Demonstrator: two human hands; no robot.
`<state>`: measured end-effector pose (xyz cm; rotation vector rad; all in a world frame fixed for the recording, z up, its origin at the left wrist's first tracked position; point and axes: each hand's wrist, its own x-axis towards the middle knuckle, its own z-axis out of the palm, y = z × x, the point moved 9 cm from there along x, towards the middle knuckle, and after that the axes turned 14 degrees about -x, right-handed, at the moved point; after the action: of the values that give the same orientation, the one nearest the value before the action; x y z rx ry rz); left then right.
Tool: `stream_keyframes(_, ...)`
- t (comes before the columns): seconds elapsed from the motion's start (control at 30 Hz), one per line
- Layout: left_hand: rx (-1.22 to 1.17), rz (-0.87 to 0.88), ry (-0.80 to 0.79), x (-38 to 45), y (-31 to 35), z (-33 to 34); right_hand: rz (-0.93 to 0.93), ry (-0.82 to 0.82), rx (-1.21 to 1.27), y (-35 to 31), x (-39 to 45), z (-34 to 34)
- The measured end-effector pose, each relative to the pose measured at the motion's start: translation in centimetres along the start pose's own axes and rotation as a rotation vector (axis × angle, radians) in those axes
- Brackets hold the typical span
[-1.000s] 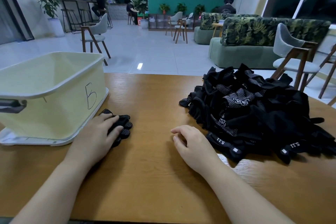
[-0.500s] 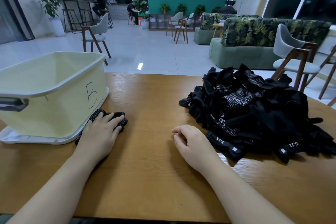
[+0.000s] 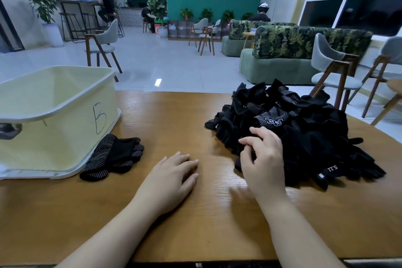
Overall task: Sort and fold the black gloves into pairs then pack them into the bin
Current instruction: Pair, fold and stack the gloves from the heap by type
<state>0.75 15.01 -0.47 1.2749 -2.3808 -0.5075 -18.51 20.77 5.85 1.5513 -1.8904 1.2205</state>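
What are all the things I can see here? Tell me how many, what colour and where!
bin: one, pale yellow, letter B on its side, left on the table.
folded gloves: one black dotted bundle, on the table against the bin's near corner.
glove pile: one heap, black, too many to count, right on the table.
table: one, brown wood, under everything.
chairs: several, grey with wooden legs, behind the table.
sofas: two, green with leafy backs, behind on the right.
people: three, dark clothes, far back.
left hand: flat on the table, middle.
right hand: fingers curled into the glove pile's near edge.
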Motion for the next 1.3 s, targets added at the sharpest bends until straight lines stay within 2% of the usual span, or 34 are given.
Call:
stream_keyframes(0.1, -0.001, -0.004, -0.034, 0.3, 0.3, 0.3, 0.095, -0.014, -0.149, 2.4, 0.6, -0.2)
stream_keyframes(0.27, 0.061, 0.016, -0.163, 0.7, 0.0, 1.5, 0.225, -0.256, -0.356, 4.9, 0.7, 2.4)
stream_keyframes(0.4, 0.057, 0.020, -0.179, 0.7, -0.1, 1.8, 0.246, -0.214, -0.339, 4.5, 0.4, 1.6)
stream_keyframes(0.6, -0.085, 0.064, -0.002, 0.0, 0.4, 0.0, 0.082, 0.011, 0.027, 1.7, 0.1, -0.5)
stream_keyframes(0.7, -0.142, 0.090, 0.094, -0.4, 1.0, -1.1, -0.089, 0.100, 0.115, -0.8, -0.3, -1.2)
stream_keyframes(0.87, -0.223, 0.216, 0.166, -0.8, 2.7, -1.3, -0.340, 0.101, 0.294, -4.9, -1.6, -1.6)
stream_keyframes(1.0, -0.376, 0.277, 0.278, -0.9, 2.4, -2.1, -0.352, 0.047, 0.387, -6.3, -2.5, -1.0)
stream_keyframes(1.13, -0.516, 0.320, 0.366, -1.2, 2.2, -3.6, -0.269, -0.003, 0.408, -5.8, -2.6, 0.0)
stream_keyframes(1.3, -0.735, 0.277, 0.506, -2.1, 1.1, -5.7, -0.162, -0.039, 0.396, -4.1, -2.3, 0.6)
